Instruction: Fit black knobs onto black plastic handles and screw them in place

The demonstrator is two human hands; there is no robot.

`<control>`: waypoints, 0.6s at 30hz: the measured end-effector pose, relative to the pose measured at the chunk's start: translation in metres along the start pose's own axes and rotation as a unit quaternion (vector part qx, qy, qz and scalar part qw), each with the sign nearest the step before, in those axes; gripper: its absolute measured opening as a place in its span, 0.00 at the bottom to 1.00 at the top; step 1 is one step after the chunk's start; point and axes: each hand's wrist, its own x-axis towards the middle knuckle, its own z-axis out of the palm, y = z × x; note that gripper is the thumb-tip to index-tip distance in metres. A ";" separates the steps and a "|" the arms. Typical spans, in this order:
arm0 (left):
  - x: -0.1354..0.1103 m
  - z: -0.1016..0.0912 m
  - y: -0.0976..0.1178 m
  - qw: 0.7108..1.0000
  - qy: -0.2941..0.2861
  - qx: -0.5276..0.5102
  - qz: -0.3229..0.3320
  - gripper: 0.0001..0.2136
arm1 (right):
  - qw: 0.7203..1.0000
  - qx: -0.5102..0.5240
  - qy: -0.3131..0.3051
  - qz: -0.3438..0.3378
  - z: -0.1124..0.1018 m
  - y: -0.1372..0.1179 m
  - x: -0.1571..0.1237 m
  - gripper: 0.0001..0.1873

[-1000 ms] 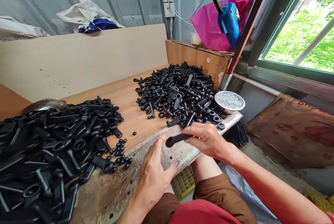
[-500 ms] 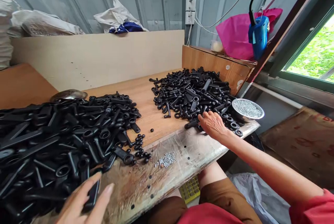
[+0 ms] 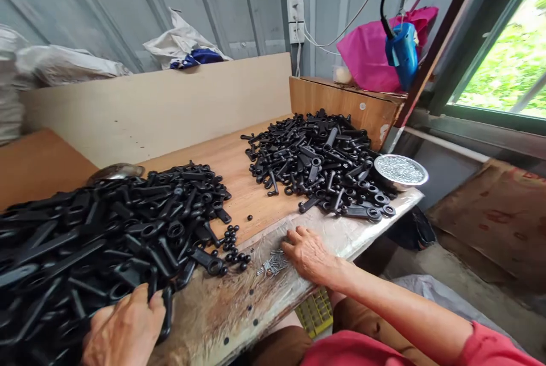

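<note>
A big heap of black handle-like parts (image 3: pixel 106 229) covers the left of the wooden bench. My left hand (image 3: pixel 125 329) rests on its near edge, fingers curled over one black part (image 3: pixel 166 312). A second heap of black parts (image 3: pixel 318 164) lies at the right. My right hand (image 3: pixel 309 252) lies palm down on the plastic-covered bench edge, fingertips at a small cluster of short metal pins (image 3: pixel 271 263). Small black beads (image 3: pixel 234 249) sit between the left heap and the pins.
A metal bowl of small silver pieces (image 3: pixel 400 171) stands at the bench's right corner. A wooden box (image 3: pixel 341 102) with a pink bag (image 3: pixel 369 56) and a hanging blue tool (image 3: pixel 403 53) is behind. A board (image 3: pixel 157 102) backs the bench.
My right hand has pulled back from the right heap to the pins near the bench edge. My left hand has settled onto the left heap, fingers curling over a black part.
</note>
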 end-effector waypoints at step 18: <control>0.001 -0.053 0.014 0.780 0.093 -0.584 -0.207 0.08 | 0.997 0.058 -0.043 -0.005 -0.013 0.006 0.019 0.10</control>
